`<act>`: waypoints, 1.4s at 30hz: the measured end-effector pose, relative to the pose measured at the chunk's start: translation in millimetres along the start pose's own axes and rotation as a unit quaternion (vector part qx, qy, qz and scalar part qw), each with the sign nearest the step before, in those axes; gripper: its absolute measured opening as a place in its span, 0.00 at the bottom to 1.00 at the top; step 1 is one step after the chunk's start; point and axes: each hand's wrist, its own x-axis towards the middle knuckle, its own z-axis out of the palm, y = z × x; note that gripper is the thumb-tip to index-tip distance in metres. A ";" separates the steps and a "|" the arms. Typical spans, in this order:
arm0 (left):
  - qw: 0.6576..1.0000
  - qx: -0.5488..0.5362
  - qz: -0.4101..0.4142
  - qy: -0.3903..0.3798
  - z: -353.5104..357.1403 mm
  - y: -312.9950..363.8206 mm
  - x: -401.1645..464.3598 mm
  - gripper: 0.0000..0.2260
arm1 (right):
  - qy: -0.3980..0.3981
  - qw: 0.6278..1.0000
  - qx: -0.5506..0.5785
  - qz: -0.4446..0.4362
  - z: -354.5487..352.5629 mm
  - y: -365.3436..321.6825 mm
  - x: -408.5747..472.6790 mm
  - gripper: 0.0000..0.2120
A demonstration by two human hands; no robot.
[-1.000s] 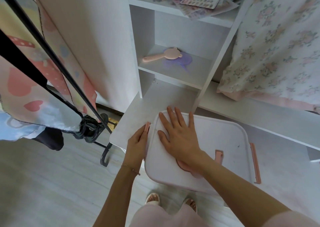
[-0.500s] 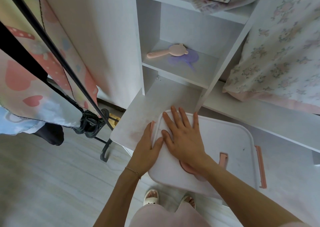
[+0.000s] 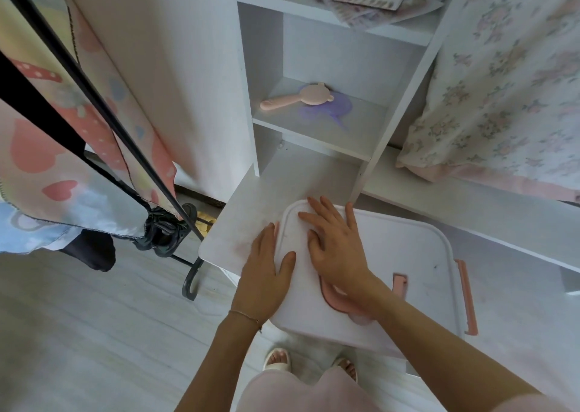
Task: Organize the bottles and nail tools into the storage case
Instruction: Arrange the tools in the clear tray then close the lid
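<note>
We have the storage case (image 3: 392, 273) lying closed on the white bench (image 3: 251, 217) at the foot of the shelf unit (image 3: 317, 129), its near edge hanging past the bench edge. Our right hand (image 3: 335, 248) lies flat on the lid with straight, spread fingers, holding nothing. Our left hand (image 3: 266, 273) rests against the case's left rim, fingers straight down the side and thumb (image 3: 287, 262) on top; it covers the clasp there, so we cannot tell whether that clasp is latched. The pink clasp (image 3: 467, 298) on the right side looks folded down, and the pink handle (image 3: 335, 301) lies partly under our right wrist. No bottles or nail tools are visible.

The step looks like securing the lid. To do it well, we press straight down with the right palm so the case cannot tip off the edge, and snap the left clasp fully home.
</note>
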 end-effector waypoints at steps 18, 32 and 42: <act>0.936 0.250 0.242 -0.059 127.7 110.9 -3.6 0.24 | 0.179 0.930 0.054 0.318 -77.4 103.6 -111.9 0.23; 0.890 0.385 0.239 -0.050 140.8 102.7 -0.6 0.27 | 0.134 0.861 0.354 0.341 -74.0 103.3 -139.9 0.19; 0.878 0.415 0.234 -0.044 147.3 101.7 0.5 0.26 | 0.096 0.904 0.298 0.291 -56.7 100.0 -142.3 0.22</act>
